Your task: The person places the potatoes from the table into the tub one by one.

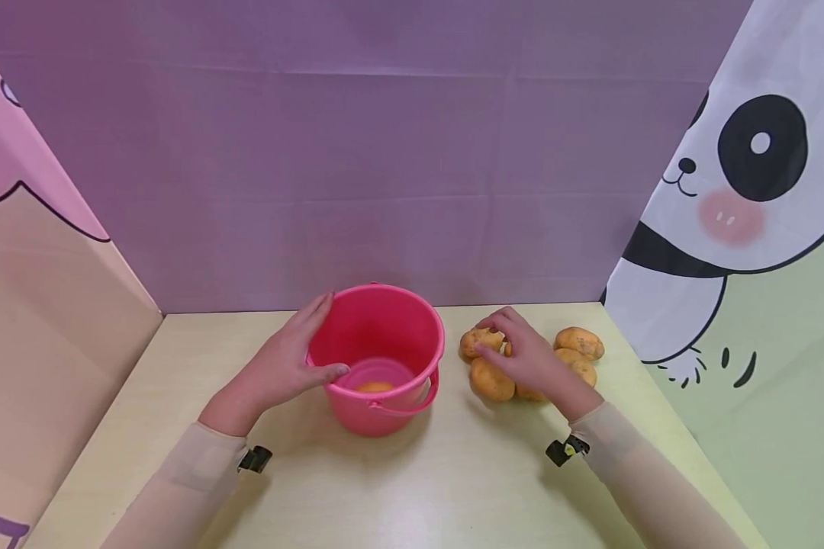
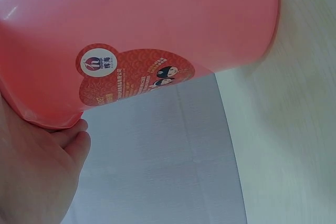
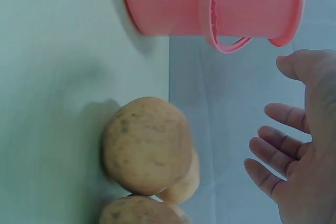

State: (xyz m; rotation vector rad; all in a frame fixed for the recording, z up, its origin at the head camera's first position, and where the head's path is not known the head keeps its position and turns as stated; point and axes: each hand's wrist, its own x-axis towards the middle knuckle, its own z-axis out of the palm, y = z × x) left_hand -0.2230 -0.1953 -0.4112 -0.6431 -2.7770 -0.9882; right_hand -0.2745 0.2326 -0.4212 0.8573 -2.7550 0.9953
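Observation:
A pink bucket (image 1: 378, 418) stands upright on the table, and a potato (image 1: 374, 386) shows at its bottom. My left hand (image 1: 284, 358) holds the bucket's left rim, thumb at the near side and fingers toward the far side. In the left wrist view, fingertips (image 2: 79, 142) sit right at the rim below a red printed label (image 2: 136, 77). My right hand (image 1: 525, 351) is above a group of potatoes (image 1: 492, 380), fingers spread and slightly bent. Seen from the right wrist, nothing is between its fingers, and the nearest potato (image 3: 149, 145) lies apart from them.
More potatoes (image 1: 580, 343) lie to the right of my right hand, several in a loose cluster. The bucket's handle (image 1: 412, 408) hangs down on its near right side. Behind the table (image 1: 398, 496) rises a purple backdrop (image 1: 384, 175), with printed panels (image 1: 735, 305) at the sides.

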